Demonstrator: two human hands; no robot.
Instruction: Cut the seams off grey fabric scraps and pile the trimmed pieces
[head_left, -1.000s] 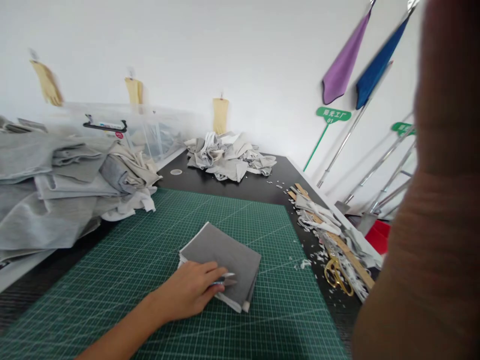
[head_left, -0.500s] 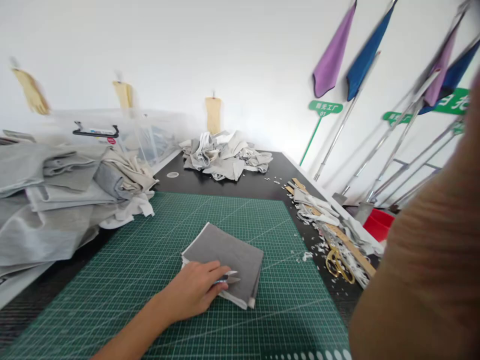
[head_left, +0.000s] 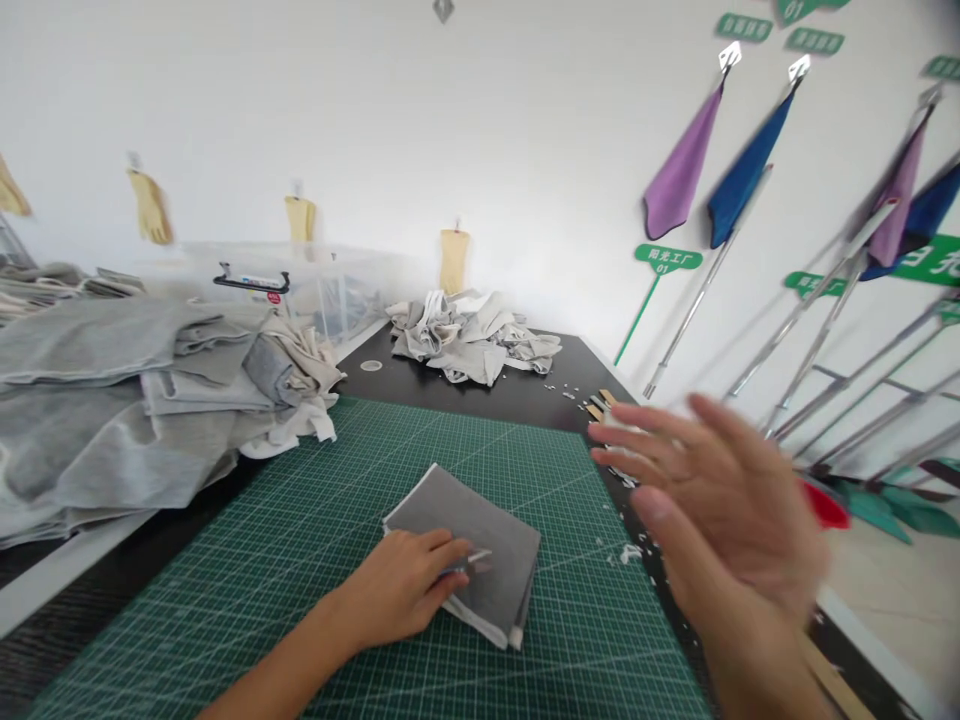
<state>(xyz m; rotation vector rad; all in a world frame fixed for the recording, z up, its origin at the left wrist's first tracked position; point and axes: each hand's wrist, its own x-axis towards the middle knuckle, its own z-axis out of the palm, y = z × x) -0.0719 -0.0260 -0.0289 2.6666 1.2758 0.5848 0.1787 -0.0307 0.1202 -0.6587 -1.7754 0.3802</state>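
1. Fingers of the left hand (head_left: 397,585) are curled in close together and have hold of small silver metal snips (head_left: 476,561). Only the pointy metal tips poke out past the fingertips.
2. Under that hand lies a flat folded stack of soft grey cloth (head_left: 499,540), with a pale edge showing along its side. The hand rests on it, and the snips touch its top.
3. That stack sits on a green cutting mat with a white grid (head_left: 187,610), toward the near side.
4. Fingers of the right hand (head_left: 724,500) are spread wide open and hold nothing. This hand is blurry and up in the air by the right edge of the mat, well apart from the cloth.
5. Small white cloth scraps (head_left: 631,552) lie just below that hand. A thin wooden strip (head_left: 832,685) sticks out at the bottom right.
6. A black table (head_left: 525,400) holds the mat. A messy pile of pale grey cloth pieces (head_left: 472,345) sits at its far end.
7. A big heap of grey cloth (head_left: 97,420) lies to the left, in front of a clear plastic box with a black handle (head_left: 334,300).
8. On the white wall (head_left: 450,120) hang a purple cloth (head_left: 679,165) and a blue cloth (head_left: 742,170).
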